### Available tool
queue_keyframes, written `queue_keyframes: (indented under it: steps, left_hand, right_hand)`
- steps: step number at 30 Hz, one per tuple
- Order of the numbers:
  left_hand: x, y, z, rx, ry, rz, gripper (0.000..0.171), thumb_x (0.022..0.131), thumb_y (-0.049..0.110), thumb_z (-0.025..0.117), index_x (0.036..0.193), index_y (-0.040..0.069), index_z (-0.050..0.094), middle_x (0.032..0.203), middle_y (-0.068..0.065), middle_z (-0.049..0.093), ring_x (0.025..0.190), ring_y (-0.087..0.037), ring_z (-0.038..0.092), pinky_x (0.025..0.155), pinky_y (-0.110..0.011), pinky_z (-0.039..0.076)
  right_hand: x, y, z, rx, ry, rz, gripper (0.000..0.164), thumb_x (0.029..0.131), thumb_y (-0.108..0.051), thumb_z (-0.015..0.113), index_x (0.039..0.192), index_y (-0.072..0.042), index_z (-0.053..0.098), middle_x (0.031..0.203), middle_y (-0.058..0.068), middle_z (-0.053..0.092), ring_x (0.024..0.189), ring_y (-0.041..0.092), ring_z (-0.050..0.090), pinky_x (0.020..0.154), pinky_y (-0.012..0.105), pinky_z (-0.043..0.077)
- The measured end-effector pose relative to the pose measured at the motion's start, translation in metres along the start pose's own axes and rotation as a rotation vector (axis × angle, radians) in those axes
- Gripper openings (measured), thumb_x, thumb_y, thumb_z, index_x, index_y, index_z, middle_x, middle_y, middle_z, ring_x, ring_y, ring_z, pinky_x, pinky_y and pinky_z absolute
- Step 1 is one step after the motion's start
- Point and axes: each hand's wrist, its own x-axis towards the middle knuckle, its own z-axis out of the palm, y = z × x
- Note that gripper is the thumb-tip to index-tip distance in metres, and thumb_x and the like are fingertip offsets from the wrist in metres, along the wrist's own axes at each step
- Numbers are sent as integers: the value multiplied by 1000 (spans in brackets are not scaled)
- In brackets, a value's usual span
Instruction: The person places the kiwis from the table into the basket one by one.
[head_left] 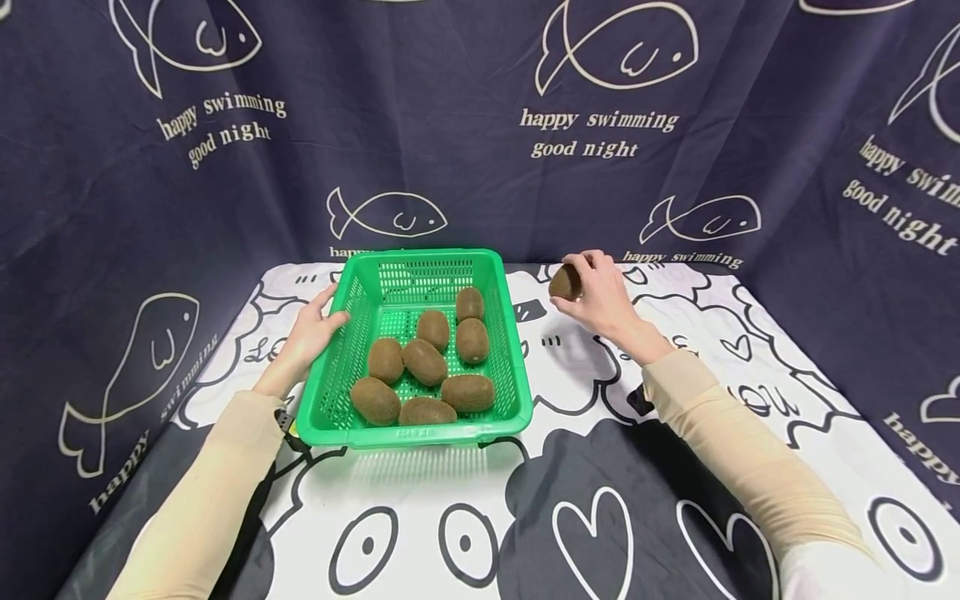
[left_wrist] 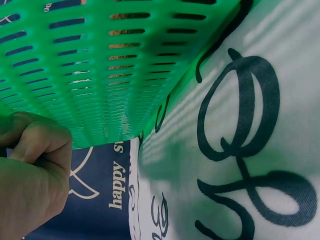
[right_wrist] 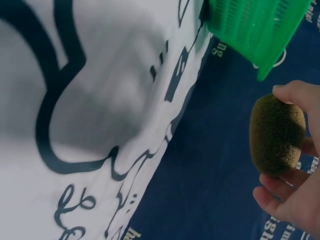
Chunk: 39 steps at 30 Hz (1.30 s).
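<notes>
My right hand (head_left: 602, 296) pinches a brown fuzzy kiwi (head_left: 566, 283) between thumb and fingers, held above the cloth to the right of the basket. The right wrist view shows this kiwi (right_wrist: 277, 134) from the side, with fingertips at both its ends. My left hand (head_left: 306, 332) grips the left rim of a green plastic basket (head_left: 450, 435), its thumb over the edge. Inside the basket lie several kiwis, among them one kiwi (head_left: 424, 362) in the middle and another kiwi (head_left: 468, 392) near the front right. In the left wrist view, curled fingers (left_wrist: 42, 142) meet the slotted wall.
A white and dark grey cloth (head_left: 405, 492) with drawn hearts, eyes and lettering covers the table. Behind it and along both sides hangs a dark blue curtain (head_left: 480, 125) printed with fish and words. The basket's raised walls stand around the kiwis.
</notes>
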Motion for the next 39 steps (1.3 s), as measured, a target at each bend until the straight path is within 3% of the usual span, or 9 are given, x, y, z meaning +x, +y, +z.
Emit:
queue_keyframes:
  steps: [7,10,14,17,23,39]
  left_hand:
    - [-1,0,0,-24,-9,-12,70,94,13,46,156,18,14,130,-35,51,73,-10,63,67,-27,61]
    - [-7,11,0,-31,-23,-20,69,95,10,45,156,13,13,129,-37,50,73,-12,64,67,-29,62]
    - [-6,11,-1,-26,-31,-22,69,95,10,44,156,11,12,130,-37,49,75,-12,64,68,-28,61]
    - [1,3,-1,-28,-29,-24,69,96,11,44,156,13,12,131,-36,50,75,-11,63,69,-28,62]
    - [0,3,0,-43,-30,-39,69,96,11,44,156,15,12,130,-37,50,74,-12,64,68,-29,62]
    - [0,2,1,-29,-16,4,69,95,13,45,157,17,13,129,-35,52,73,-8,63,68,-27,61]
  right_hand:
    - [1,-18,-2,27,7,-70,58,68,-24,83,117,-4,59,113,24,55,98,42,51,81,55,46]
    - [2,-26,-4,35,11,-101,58,68,-23,83,117,-4,59,113,23,55,99,41,51,82,54,46]
    - [5,-36,-6,47,15,-140,58,69,-22,83,118,-3,60,112,22,56,99,40,51,83,52,46]
    - [6,-44,-7,56,14,-163,58,69,-23,83,118,-3,60,112,21,56,100,39,51,84,51,45]
    - [5,-60,-7,81,-1,-205,57,71,-25,83,119,-5,59,113,19,56,102,37,52,86,51,46]
    - [4,-96,1,126,-63,-361,58,72,-29,83,119,-4,60,117,17,57,103,32,54,87,46,48]
